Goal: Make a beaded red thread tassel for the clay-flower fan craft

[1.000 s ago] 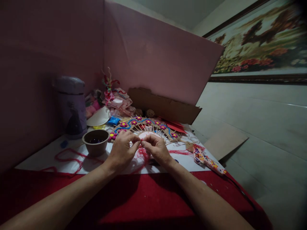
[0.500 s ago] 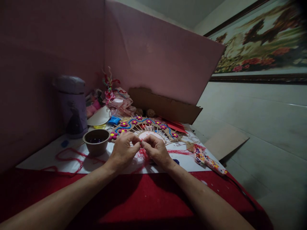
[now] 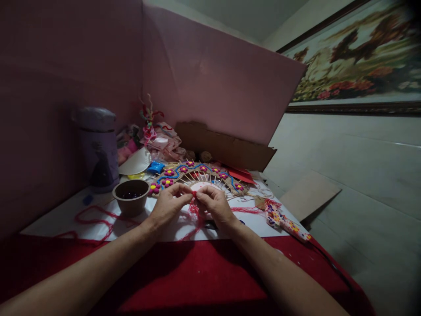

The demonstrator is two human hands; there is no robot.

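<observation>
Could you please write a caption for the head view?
Left hand and right hand pinch red thread near a flower-decorated arch.

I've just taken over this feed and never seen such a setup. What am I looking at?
No machine here: these are a person's own bare hands, seen by one camera worn on the head, looking forward and down. The left hand and right hand meet, pinching red thread at their fingertips. A white sheet lies on red cloth. On it are a brown bowl at left, a flowered arch beyond the hands, and a flower-patterned corded tool at right.
</observation>
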